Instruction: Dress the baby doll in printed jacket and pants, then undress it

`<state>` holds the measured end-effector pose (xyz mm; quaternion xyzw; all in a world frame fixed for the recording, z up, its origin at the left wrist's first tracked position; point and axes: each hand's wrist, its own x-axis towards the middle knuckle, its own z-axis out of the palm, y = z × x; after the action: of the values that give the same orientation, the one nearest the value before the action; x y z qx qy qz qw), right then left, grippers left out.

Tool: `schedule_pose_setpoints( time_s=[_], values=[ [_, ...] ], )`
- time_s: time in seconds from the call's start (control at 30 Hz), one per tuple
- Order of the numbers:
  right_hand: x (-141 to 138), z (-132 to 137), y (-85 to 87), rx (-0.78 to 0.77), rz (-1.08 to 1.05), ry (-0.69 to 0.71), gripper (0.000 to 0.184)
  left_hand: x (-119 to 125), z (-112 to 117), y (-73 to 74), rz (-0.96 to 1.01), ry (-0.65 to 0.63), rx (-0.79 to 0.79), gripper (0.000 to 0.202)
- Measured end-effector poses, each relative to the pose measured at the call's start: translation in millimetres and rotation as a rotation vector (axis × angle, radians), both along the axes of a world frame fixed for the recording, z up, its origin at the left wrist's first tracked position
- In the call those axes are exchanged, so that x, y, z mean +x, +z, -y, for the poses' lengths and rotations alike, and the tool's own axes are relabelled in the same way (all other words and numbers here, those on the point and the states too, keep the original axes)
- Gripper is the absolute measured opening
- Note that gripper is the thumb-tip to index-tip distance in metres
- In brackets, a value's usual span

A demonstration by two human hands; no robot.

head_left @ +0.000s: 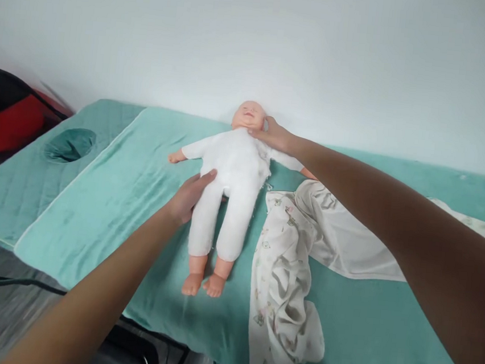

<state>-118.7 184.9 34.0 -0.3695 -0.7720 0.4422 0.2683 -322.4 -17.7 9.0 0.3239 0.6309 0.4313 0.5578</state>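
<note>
1. The doll [238, 159] lies face up across the bed [357, 325], its head at the far edge against the wall [256, 40], feet toward the near edge.
2. The left hand [190, 195] clasps the doll's hip and thigh: thumb on top, fingers passing beneath, one tip seemingly showing between the legs. This probably steadies the lower body.
3. The right hand [275, 132] is at neck and shoulder, thumb over the upper chest, forefinger parted from it beside the head. Likely it supports the head; whether the hidden fingers close underneath, I cannot tell.
4. Printed cloth [281, 289] lies rumpled right of the doll, reaching the near edge, perhaps set there for easy reach.
5. The bed's green, plush cover [92, 184] meets a quilted part with a round hole [71, 145] toward the left end.
6. Past the far-left corner sits something red and black [10, 122]; grey flooring [2, 310] shows below the near edge.
</note>
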Motion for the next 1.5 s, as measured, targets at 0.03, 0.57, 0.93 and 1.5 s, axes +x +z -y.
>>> schedule_pose_setpoints(
  time_s=[0.03, 0.57, 0.93, 1.5],
  values=[
    [6.1, -1.7, -2.9, 0.004, 0.054, -0.031, 0.077, -1.3, 0.1, -1.6, -0.09, 0.015, 0.008, 0.054],
    [233.8, 81.6, 2.0, 0.231, 1.216, 0.06, 0.04, 161.0, 87.0, 2.2, -0.721, -0.456, 0.078, 0.059],
    [239.6, 271.5, 97.9, 0.589, 0.523, 0.167, 0.03, 249.3, 165.1, 73.5, -0.814, -0.318, 0.916, 0.008],
    [267.1, 448.8, 151.4, 0.31, 0.483, -0.122, 0.045, 248.3, 264.0, 166.7, -0.689, 0.029, 0.852, 0.017]
  ],
)
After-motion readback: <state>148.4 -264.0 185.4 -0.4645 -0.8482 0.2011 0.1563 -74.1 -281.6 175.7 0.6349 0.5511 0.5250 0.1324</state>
